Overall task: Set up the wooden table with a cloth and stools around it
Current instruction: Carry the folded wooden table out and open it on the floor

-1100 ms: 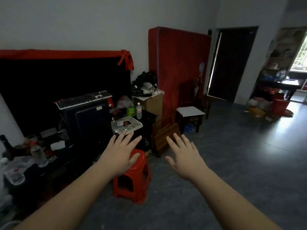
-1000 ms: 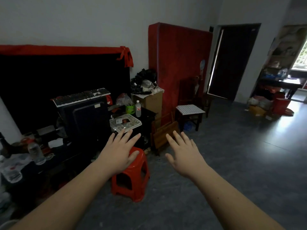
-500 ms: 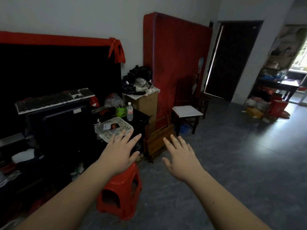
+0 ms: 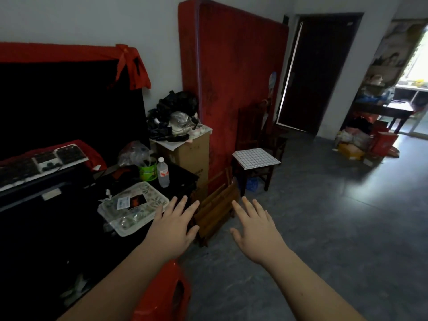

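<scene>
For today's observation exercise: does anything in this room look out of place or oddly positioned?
Yes. A red mattress stands upright against the wall instead of lying flat. A folded wooden table leans on the floor by the black cabinet, not set up. Both hands, left and right, are open and hold nothing.

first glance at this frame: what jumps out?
The two open hands, left hand and right hand, reaching forward at centre toward folded wooden furniture on the floor. Behind it, a big red mattress stands upright against the wall. A red plastic stool sits at the bottom edge, under the left forearm.
</scene>
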`<state>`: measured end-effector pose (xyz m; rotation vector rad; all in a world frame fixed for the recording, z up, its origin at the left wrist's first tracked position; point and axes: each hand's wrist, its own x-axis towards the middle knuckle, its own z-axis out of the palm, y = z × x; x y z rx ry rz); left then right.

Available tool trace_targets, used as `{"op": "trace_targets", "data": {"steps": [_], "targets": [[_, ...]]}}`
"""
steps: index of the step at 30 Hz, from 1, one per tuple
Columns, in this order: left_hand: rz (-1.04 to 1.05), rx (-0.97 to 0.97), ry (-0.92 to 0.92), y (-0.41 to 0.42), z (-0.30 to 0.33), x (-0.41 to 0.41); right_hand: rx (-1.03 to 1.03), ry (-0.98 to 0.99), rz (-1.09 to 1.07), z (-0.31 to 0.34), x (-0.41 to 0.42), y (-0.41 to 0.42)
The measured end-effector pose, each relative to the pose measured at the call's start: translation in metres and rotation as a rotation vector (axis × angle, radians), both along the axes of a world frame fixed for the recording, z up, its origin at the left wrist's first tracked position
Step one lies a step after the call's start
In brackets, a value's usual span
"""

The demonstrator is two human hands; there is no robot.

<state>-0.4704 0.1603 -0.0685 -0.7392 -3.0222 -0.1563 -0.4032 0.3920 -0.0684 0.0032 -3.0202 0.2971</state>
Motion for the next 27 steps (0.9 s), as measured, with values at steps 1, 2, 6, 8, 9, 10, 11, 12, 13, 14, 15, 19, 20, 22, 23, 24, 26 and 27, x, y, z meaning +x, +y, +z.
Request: {"op": "trace_targets", "data": {"steps": [1,2,6,8,9,10,11,12,13,14,15,19,20,22,23,24,26,27], "targets": [[0.002,-0.001,-0.003,0.009,-0.004,-0.015,-0.002,0.001,0.002,-0.003,-0.015,0.009],[0.004,-0.004,-0.004,0.019,-0.008,-0.03,-0.006,0.001,0.007,-0.006,-0.03,0.019],[0.05,0.005,-0.03,0.066,-0.027,-0.094,0.002,-0.017,0.046,-0.024,-0.097,0.069],[0.078,0.01,-0.043,0.092,-0.033,-0.124,0.006,-0.032,0.06,-0.027,-0.131,0.1],[0.096,0.017,-0.055,0.105,-0.035,-0.139,0.015,-0.037,0.072,-0.027,-0.147,0.116],[0.116,0.027,-0.072,0.117,-0.037,-0.153,0.025,-0.043,0.086,-0.026,-0.163,0.132],[0.136,0.038,-0.091,0.129,-0.039,-0.166,0.033,-0.047,0.099,-0.025,-0.178,0.147],[0.152,0.046,-0.108,0.139,-0.042,-0.178,0.035,-0.048,0.111,-0.026,-0.192,0.161],[0.166,0.049,-0.121,0.148,-0.046,-0.191,0.036,-0.049,0.124,-0.027,-0.208,0.173],[0.182,0.049,-0.134,0.158,-0.051,-0.205,0.039,-0.054,0.136,-0.03,-0.223,0.186],[0.204,0.052,-0.148,0.167,-0.056,-0.218,0.046,-0.065,0.147,-0.034,-0.24,0.197],[0.262,0.089,-0.21,0.196,-0.074,-0.264,0.056,-0.161,0.183,-0.058,-0.305,0.232],[0.267,0.092,-0.213,0.2,-0.079,-0.277,0.055,-0.18,0.195,-0.064,-0.322,0.237],[0.281,0.089,-0.215,0.208,-0.089,-0.306,0.058,-0.204,0.223,-0.076,-0.359,0.245],[0.293,0.089,-0.221,0.212,-0.094,-0.323,0.065,-0.216,0.235,-0.082,-0.379,0.248],[0.304,0.093,-0.23,0.216,-0.099,-0.34,0.068,-0.23,0.247,-0.088,-0.4,0.249],[0.319,0.111,-0.246,0.224,-0.113,-0.376,0.071,-0.271,0.268,-0.104,-0.445,0.252],[0.324,0.123,-0.249,0.228,-0.122,-0.396,0.073,-0.29,0.279,-0.112,-0.468,0.252]]}}
